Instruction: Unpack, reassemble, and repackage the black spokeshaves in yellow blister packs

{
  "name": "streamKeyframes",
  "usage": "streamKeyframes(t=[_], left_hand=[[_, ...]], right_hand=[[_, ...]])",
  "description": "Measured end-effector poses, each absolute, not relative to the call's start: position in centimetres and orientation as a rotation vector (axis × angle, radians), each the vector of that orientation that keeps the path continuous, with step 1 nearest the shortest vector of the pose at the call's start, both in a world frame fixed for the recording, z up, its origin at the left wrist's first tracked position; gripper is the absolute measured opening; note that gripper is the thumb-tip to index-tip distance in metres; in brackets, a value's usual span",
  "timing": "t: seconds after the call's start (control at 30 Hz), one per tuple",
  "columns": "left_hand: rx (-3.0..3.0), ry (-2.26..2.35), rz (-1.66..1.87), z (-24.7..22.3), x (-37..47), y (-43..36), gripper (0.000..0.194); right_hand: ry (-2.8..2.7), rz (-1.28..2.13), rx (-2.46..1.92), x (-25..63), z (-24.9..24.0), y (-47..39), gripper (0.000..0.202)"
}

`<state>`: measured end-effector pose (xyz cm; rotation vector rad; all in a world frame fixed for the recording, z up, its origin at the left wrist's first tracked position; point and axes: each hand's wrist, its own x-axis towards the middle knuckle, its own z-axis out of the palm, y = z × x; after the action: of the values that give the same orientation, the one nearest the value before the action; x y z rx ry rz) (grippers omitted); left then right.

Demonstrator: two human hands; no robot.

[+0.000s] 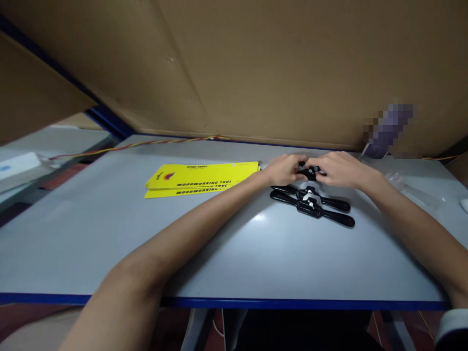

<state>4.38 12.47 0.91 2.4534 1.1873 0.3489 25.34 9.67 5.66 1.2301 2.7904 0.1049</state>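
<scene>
Both my hands are closed around a black spokeshave (311, 172), whose middle shows between them while its ends are covered by the fingers. My left hand (285, 169) grips one side of it, and my right hand (337, 169) grips the other. Just in front of them, two more black spokeshaves lie close together on the table: a nearer one (309, 210) in full view and a farther one (335, 203) partly hidden. Silver-coloured metal parts show at their middles. To the left of my left hand lie yellow cards (201, 175), overlapping, printed with woodworking tool lettering.
The grey table (292, 263) has a blue front edge. Clear plastic packaging (417, 195) lies at the right, by a blurred purple object (389, 129). A cardboard wall (256, 73) closes off the back, with a red and yellow wire (157, 142) along its foot.
</scene>
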Motion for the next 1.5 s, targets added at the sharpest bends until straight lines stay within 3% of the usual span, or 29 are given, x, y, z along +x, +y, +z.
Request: streamKeyframes(t=[0.2, 0.37, 0.53, 0.63, 0.77, 1.03, 1.5], left_hand=[[2.436, 1.189, 0.354, 0.9, 4.5, 12.5, 0.040], [2.440, 1.169, 0.357, 0.8, 4.4, 12.6, 0.043], [2.438, 1.159, 0.362, 0.7, 4.4, 12.7, 0.049], [2.441, 1.163, 0.367, 0.7, 4.4, 12.7, 0.046], [2.452, 1.163, 0.393, 0.6, 4.4, 12.6, 0.036], [2.458, 1.164, 0.382, 0.6, 4.4, 12.6, 0.038], [2.466, 1.138, 0.386, 0.3, 4.2, 12.9, 0.042]], right_hand=[[2.764, 0.184, 1.238, 25.1, 5.5, 9.9, 0.019], [2.778, 0.200, 1.279, 24.3, 4.4, 9.8, 0.028], [2.810, -0.137, 1.495, 24.3, 4.2, 9.6, 0.036], [2.888, -0.274, 1.436, 24.9, 4.9, 9.7, 0.024], [2.907, -0.147, 1.232, 25.4, 5.5, 10.1, 0.031], [2.864, 0.014, 1.240, 25.4, 4.9, 10.6, 0.015], [2.937, -0.171, 1.249, 25.9, 4.0, 11.0, 0.014]])
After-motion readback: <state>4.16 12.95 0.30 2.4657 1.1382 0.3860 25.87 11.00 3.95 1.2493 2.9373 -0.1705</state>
